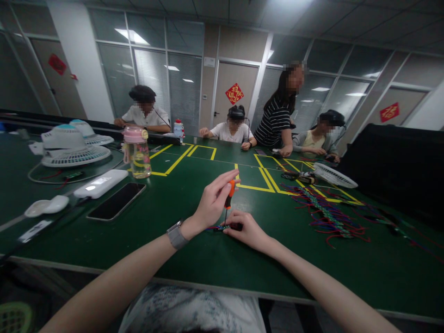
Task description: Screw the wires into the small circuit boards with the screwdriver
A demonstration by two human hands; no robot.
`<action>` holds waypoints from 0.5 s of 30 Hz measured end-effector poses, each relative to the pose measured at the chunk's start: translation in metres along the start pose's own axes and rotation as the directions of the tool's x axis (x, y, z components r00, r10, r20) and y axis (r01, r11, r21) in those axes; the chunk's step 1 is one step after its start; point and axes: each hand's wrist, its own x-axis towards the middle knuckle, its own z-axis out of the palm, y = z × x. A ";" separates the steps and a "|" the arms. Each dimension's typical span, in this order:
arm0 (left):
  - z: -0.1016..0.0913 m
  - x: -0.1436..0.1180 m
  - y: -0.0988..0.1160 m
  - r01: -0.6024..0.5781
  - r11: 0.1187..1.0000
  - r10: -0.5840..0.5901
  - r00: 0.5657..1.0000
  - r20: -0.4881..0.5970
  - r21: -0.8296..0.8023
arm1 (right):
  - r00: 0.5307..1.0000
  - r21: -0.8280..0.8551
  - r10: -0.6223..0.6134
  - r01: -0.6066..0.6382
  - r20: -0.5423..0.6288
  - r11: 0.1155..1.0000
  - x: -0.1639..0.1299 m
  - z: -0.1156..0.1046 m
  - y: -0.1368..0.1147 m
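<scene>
Left hand (211, 203) grips upright orange-and-black-handled screwdriver (229, 196), tip down at small green circuit board (221, 228) on green tabletop (208, 263); right hand (250, 231) pinches board's right end.

Counted: wearer's hands (212, 201) (248, 230), two; screwdriver (229, 196), one; circuit board (220, 228) at its tip, one; drinking bottles (136, 155) (178, 129), two; red door ornaments (57, 64) (235, 94) (389, 112), three; co-workers (147, 111) (229, 132) (277, 115) (321, 138), four.

Green table (215, 263), yellow tape (180, 160); glass partitions (183, 88); door (227, 74) with red sign (235, 94); ceiling light (287, 7).
</scene>
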 end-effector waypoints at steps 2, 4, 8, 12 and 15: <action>0.002 0.000 -0.001 0.053 0.996 -0.054 0.999 -0.005 -0.078 | 1.000 -0.003 -0.002 0.002 -0.003 1.000 0.000 0.000 0.000; 0.003 -0.001 -0.001 0.072 0.994 -0.074 0.997 -0.024 -0.077 | 1.000 -0.008 -0.006 0.006 -0.002 1.000 0.000 0.000 0.001; 0.002 -0.001 -0.002 0.028 0.997 -0.023 0.997 -0.071 0.068 | 1.000 -0.022 -0.013 0.013 0.001 1.000 -0.001 0.001 0.001; -0.002 0.000 -0.005 -0.046 0.972 0.076 0.989 -0.124 0.230 | 1.000 -0.041 -0.022 0.022 0.010 0.999 -0.002 -0.002 0.003; -0.004 0.000 -0.007 -0.042 0.976 0.068 0.991 -0.115 0.213 | 0.999 -0.055 -0.029 0.031 0.027 0.998 -0.002 -0.005 0.003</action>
